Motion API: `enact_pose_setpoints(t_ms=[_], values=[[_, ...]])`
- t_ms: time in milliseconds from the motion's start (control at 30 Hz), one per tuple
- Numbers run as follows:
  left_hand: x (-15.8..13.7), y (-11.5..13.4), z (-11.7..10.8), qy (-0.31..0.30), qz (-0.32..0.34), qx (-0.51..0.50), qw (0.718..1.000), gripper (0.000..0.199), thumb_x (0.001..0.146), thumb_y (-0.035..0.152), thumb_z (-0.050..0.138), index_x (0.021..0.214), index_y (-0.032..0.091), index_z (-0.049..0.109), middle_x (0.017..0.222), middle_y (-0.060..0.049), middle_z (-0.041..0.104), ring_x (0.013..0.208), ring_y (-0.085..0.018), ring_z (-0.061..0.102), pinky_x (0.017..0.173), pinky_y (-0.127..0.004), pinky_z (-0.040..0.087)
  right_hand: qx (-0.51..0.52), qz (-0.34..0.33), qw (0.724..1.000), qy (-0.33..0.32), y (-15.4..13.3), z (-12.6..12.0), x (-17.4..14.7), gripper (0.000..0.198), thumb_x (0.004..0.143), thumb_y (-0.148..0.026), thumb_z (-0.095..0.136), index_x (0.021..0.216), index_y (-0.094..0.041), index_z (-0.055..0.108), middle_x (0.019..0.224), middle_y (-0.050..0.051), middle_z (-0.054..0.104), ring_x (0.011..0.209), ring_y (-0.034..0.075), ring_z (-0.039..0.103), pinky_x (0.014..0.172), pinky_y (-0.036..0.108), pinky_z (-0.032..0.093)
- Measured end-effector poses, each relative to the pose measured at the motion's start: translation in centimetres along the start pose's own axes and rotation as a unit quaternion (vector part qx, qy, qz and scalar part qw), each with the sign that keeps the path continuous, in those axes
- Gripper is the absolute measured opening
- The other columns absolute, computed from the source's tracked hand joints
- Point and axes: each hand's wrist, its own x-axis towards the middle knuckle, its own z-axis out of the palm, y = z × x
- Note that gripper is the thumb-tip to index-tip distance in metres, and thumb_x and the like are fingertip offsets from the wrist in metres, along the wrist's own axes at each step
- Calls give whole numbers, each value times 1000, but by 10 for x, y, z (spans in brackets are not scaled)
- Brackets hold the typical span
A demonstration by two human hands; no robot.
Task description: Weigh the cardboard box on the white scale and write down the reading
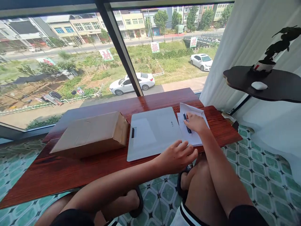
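Note:
My right hand (pixel 195 123) is over white papers (pixel 196 138) at the right of the table, its fingers closed on a dark pen (pixel 188 129). The pen lies slanted, close to the paper, and part of it is hidden by my fingers. An upper sheet or cover (pixel 191 108) stands slightly raised behind the hand. My left hand (pixel 180 156) holds nothing that I can see. Its fingers are loosely bent and apart, near the front right corner of a closed silver laptop (pixel 152 131) and the papers' lower edge.
A brown cardboard box (pixel 91 131) sits left of the laptop on the reddish wooden table (pixel 98 169). Large windows rise beyond the far edge. At right, a dark side table (pixel 279 81) carries a potted plant (pixel 264 66) and a white rounded object (pixel 259 85), beside a white curtain (pixel 228 62).

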Motion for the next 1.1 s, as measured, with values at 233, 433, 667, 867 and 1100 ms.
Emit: enact_pose_setpoints(t_ms=[233,433,667,867,1100], values=[[31,4,38,45,63,37,996,32,98,22,43,123,14,61,124,-12,64,112,-24,59,89,-38,47,49,-39,997,46,10,1,1,28,92,-25,46,118,-20,56,90,7,69,87,27,67,78,37,44],[29,11,58,64,40,50,996,36,97,27,48,130,16,58,136,-15,60,124,-29,58,102,-46,45,461,-80,876,116,47,9,10,32,85,-34,44,107,-20,62,76,1,61,75,17,60,77,30,47],[25,18,71,78,20,38,996,46,96,33,45,137,15,52,141,-19,58,126,-33,58,98,-46,49,589,-52,787,177,53,9,10,44,73,-50,70,104,-22,55,85,3,62,83,18,61,75,31,48],[25,26,75,88,-5,31,996,42,94,28,44,134,15,53,136,-19,61,121,-31,61,93,-45,50,456,-11,863,215,54,14,11,34,93,-57,40,88,-25,49,64,-1,45,60,17,47,61,30,44],[25,33,79,93,-3,54,994,41,94,30,44,131,13,51,135,-22,62,118,-32,63,96,-47,48,441,-16,883,159,58,26,9,29,90,-48,52,76,-23,46,61,0,57,56,16,55,60,29,46]])
